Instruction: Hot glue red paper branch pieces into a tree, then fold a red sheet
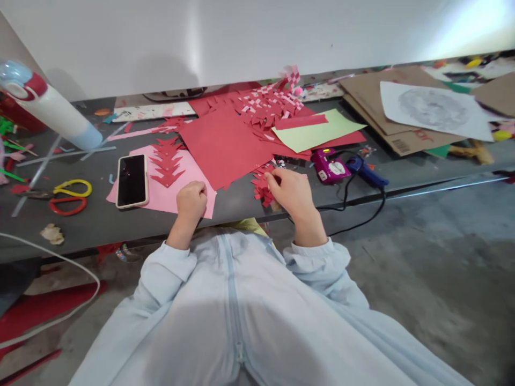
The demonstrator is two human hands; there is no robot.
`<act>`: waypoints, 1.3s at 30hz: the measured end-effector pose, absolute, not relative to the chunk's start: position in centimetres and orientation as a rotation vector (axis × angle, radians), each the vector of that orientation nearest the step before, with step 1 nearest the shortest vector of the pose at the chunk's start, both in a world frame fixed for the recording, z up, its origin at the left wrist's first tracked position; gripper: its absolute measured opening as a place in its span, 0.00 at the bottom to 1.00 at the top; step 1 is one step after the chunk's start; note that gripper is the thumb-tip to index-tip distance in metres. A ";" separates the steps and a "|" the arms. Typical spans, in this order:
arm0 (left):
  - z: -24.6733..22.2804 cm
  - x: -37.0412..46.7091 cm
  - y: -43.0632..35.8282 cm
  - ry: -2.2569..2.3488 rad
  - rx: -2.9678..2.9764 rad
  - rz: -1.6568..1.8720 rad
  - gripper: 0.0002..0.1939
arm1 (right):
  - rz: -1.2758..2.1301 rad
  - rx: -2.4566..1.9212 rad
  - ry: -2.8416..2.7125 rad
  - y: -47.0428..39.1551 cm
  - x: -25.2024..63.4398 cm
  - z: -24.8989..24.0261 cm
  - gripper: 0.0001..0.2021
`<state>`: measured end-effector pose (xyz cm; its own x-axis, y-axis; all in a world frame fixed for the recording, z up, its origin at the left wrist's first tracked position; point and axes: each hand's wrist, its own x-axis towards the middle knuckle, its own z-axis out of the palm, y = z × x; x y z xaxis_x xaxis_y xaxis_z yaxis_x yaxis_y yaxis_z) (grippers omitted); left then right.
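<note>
My left hand point(191, 200) is curled into a fist at the front edge of a pink paper sheet point(193, 171), with nothing showing in it. To its right, my right hand point(290, 192) is closed with the thumb against the bent fingers. It hovers beside or rests on a small heap of red paper scraps point(260, 185); whatever its fingers hold, if anything, is hidden. Between and beyond the hands lies a large red paper sheet point(227, 147). Zigzag red paper cutouts point(166, 163) lie on the pink sheet, next to a phone point(132, 181).
Scissors point(70, 196) and a white bottle point(56, 110) are at the left. A pale green sheet point(316, 133) lies beyond my right hand. A purple glue gun point(330, 167) and its dark cord sit at the right, near cardboard point(374, 115) bearing a printed sheet point(434, 107).
</note>
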<state>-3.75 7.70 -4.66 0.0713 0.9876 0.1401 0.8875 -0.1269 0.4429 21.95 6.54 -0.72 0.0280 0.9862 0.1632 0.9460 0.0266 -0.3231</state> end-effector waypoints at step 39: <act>4.2 -7.5 -13.2 2.180 2.639 1.120 0.08 | 0.029 -1.866 -1.255 -12.6 38.0 -0.7 0.08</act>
